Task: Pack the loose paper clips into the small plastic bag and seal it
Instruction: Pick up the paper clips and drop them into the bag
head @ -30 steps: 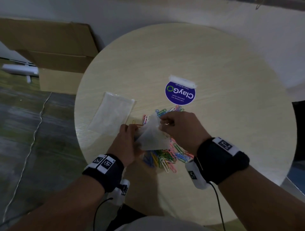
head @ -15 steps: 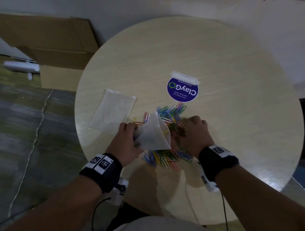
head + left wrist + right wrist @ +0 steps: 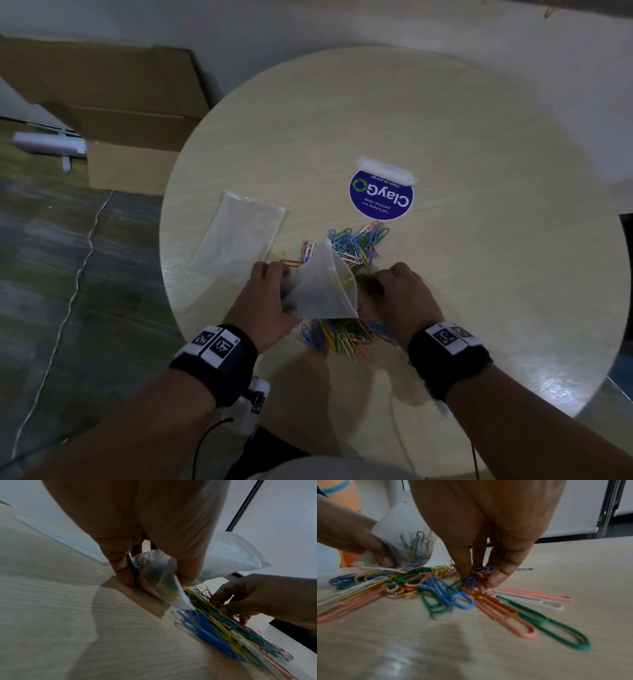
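Head view: two hands (image 3: 263, 301) (image 3: 402, 296), two bags (image 3: 322, 287) (image 3: 239, 236).

The head camera looks down from high up at the round surface (image 3: 445, 113), with both arms reaching in from the bottom edge. It sees the whole top and some floor on the left.

The left wrist camera sits very low and close behind the left hand (image 3: 137, 527), looking along it across the surface toward the right hand (image 3: 267, 596).

The right wrist camera sits just as low behind the right hand (image 3: 488, 524), looking the other way toward the left hand (image 3: 356, 538).

All three views share the pile of paper clips (image 3: 342, 337) (image 3: 223, 630) (image 3: 440, 588) and the small plastic bag (image 3: 323, 287) (image 3: 154, 580) (image 3: 407, 536).
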A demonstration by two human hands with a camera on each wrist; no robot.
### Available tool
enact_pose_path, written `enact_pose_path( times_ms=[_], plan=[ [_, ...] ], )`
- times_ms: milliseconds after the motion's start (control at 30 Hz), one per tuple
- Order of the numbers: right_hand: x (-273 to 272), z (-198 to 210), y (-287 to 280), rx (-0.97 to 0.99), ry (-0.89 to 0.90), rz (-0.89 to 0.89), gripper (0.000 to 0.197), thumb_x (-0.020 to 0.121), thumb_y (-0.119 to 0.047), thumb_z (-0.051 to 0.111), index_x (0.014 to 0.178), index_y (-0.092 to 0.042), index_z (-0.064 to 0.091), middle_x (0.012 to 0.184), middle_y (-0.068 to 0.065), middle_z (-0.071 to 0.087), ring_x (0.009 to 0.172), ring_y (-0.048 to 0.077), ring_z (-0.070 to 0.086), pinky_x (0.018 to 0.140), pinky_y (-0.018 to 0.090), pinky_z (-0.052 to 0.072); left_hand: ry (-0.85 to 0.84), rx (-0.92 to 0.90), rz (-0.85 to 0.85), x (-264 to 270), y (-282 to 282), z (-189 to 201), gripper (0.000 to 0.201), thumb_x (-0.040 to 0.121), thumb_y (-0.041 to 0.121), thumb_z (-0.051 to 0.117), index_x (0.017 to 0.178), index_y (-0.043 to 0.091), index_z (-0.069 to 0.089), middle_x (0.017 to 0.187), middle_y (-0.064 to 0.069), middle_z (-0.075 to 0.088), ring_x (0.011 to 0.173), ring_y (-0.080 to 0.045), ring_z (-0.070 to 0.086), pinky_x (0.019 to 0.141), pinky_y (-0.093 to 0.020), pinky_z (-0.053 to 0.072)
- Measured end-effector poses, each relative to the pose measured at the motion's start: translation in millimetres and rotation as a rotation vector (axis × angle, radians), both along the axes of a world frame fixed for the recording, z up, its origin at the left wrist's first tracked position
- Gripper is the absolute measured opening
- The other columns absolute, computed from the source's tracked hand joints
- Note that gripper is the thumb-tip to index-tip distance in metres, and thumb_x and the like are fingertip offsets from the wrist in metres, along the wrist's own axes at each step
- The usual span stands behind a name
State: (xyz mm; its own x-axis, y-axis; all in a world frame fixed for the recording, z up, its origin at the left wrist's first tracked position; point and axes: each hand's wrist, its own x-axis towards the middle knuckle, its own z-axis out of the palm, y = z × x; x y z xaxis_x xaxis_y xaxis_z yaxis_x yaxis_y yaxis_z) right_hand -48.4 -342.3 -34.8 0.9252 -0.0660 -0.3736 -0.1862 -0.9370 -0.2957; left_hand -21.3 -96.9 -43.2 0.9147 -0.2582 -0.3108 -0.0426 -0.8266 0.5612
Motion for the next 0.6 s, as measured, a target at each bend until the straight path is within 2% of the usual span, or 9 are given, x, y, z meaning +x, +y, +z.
enact_pose_path(
  times_ms=[133, 300, 433, 533, 600],
  plan=[
    [-1, 2, -4, 0.006, -0.003, 0.03, 0.027, 0.083, -0.024, 0.06, 0.108, -0.013, 0.065, 0.102, 0.015, 0.052, 0.086, 0.039, 0.058, 0.073, 0.039, 0.048, -0.003, 0.01, -0.001, 0, -1, 1, 0.064, 0.064, 0.025, 0.077, 0.118, 0.021, 0.043, 0.115, -0.002, 0.035, 0.091, -0.031, 0.057, 0.077, -0.043, 0.052],
    [-4, 4, -9, 0.004, -0.034, 0.062, 0.026, 0.089, -0.021, 0.054, 0.11, -0.009, 0.062, 0.11, 0.016, 0.049, 0.087, 0.039, 0.058, 0.073, 0.038, 0.045, 0.012, 0.01, 0.001, -1, -1, 2, 0.065, 0.065, 0.027, 0.077, 0.119, 0.02, 0.042, 0.115, -0.002, 0.035, 0.092, -0.031, 0.057, 0.078, -0.044, 0.053],
    [-1, 9, -16, 0.044, -0.023, 0.025, 0.02, 0.086, -0.028, 0.054, 0.095, -0.012, 0.062, 0.096, 0.014, 0.062, 0.091, 0.035, 0.06, 0.07, 0.034, 0.042, 0.015, 0.008, 0.005, -2, -1, 3, 0.065, 0.063, 0.024, 0.078, 0.118, 0.018, 0.044, 0.113, -0.002, 0.035, 0.089, -0.031, 0.056, 0.076, -0.044, 0.053],
    [0, 28, -21, 0.17, -0.081, -0.095, 0.022, 0.081, -0.033, 0.058, 0.082, -0.012, 0.064, 0.082, 0.012, 0.066, 0.079, 0.031, 0.061, 0.062, 0.031, 0.039, 0.022, 0.014, 0.002, -1, -1, 2, 0.063, 0.064, 0.023, 0.077, 0.117, 0.018, 0.044, 0.113, -0.003, 0.034, 0.09, -0.032, 0.056, 0.076, -0.045, 0.053],
    [3, 47, -22, 0.27, -0.159, -0.142, 0.013, 0.082, -0.024, 0.062, 0.079, -0.012, 0.065, 0.071, 0.009, 0.065, 0.07, 0.028, 0.063, 0.061, 0.033, 0.045, 0.028, 0.019, 0.009, -1, -2, 2, 0.061, 0.066, 0.021, 0.076, 0.117, 0.019, 0.043, 0.113, -0.002, 0.034, 0.091, -0.032, 0.056, 0.076, -0.046, 0.053]
  ],
)
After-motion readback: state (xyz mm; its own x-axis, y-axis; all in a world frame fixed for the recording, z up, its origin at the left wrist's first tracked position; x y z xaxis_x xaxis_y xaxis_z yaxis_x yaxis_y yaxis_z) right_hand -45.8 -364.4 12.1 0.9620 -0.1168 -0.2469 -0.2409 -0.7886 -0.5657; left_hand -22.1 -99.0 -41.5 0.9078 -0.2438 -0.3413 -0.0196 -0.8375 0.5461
